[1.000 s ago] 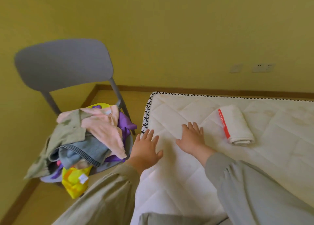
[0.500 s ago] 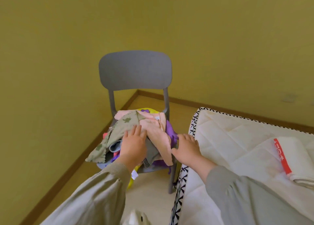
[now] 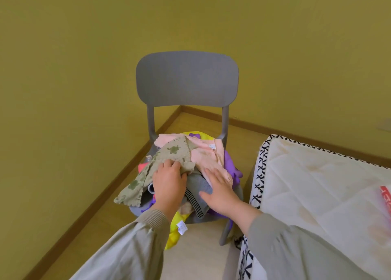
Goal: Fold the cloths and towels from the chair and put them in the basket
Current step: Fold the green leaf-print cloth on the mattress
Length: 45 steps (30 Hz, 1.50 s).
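**A:** Where are the cloths?

**B:** In a pile on the seat of the chair. The chair stands in the corner, just left of the mattress.

**A:** What lies on top?

**B:** A green cloth with a leaf print, drooping off the left side of the seat. A pink cloth lies to its right. Under them is a grey cloth with a striped band. A purple cloth shows at the right. A yellow cloth with a white tag hangs off the near edge.

**A:** And the hands?

**B:** The left hand is on the near part of the green cloth. Its fingers curl into the fabric and its thumb sits at the hem, so it grips that cloth.

**A:** The right one?

**B:** The right hand lies flat with its fingers straight and spread. The fingertips are on the pink cloth and the palm is over the grey cloth. It holds nothing.

**A:** Are the hands close together?

**B:** Near each other but apart, with the grey cloth showing between them. Both sleeves come in from the near edge.
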Available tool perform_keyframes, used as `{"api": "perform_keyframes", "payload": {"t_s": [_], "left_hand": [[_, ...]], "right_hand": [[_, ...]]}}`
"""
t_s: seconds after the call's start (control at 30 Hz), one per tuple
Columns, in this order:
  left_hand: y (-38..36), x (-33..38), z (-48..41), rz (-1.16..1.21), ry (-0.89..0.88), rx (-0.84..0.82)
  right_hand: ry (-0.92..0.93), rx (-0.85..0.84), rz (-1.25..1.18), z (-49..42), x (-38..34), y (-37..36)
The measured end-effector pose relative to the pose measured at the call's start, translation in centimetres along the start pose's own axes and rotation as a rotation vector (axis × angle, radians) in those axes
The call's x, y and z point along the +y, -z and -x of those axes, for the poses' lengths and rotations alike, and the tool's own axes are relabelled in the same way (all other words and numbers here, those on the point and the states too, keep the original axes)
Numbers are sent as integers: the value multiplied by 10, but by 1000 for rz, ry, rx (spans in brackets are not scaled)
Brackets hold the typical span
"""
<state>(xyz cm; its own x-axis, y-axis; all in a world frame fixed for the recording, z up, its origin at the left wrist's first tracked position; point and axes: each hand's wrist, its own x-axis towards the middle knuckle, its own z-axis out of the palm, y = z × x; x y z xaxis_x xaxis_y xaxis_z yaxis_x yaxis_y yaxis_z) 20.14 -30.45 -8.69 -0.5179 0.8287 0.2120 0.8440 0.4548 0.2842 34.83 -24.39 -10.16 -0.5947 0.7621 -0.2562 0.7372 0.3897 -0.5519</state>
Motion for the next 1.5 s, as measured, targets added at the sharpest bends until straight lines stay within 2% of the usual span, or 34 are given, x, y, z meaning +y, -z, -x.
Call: {"api": "perform_keyframes", "payload": {"t_s": [0.13, 0.27, 0.33, 0.5, 0.67, 0.87, 0.93, 1.0, 1.13, 1.27, 1.5], "left_hand": [[5, 1, 0, 148, -127, 175], [25, 11, -9, 328, -134, 364], [42, 16, -18, 410, -118, 395], [101, 41, -43, 485, -178, 512], [152, 80, -41, 560, -205, 542], [201, 139, -8, 762, -205, 445], [219, 160, 6, 846, -207, 373], [233, 179, 18, 951, -177, 251], [267, 201, 37, 1189, -123, -101], [292, 212, 46, 1429, -138, -337], [309, 221, 66, 1429, -254, -447]], "right_hand": [[2, -25, 100, -6, -2, -10], [-27, -3, -42, -4, -4, -3], [-58, 30, -159, 3, -10, 3], [-88, 95, -247, 19, -27, 31], [-21, 196, -383, 47, -47, 89], [78, 412, -603, 104, -74, 160], [98, 498, -563, 127, -79, 179], [93, 619, -464, 148, -82, 194], [99, 922, -409, 200, -82, 232], [153, 928, -378, 239, -78, 272], [184, 922, -315, 282, -73, 312]]}}
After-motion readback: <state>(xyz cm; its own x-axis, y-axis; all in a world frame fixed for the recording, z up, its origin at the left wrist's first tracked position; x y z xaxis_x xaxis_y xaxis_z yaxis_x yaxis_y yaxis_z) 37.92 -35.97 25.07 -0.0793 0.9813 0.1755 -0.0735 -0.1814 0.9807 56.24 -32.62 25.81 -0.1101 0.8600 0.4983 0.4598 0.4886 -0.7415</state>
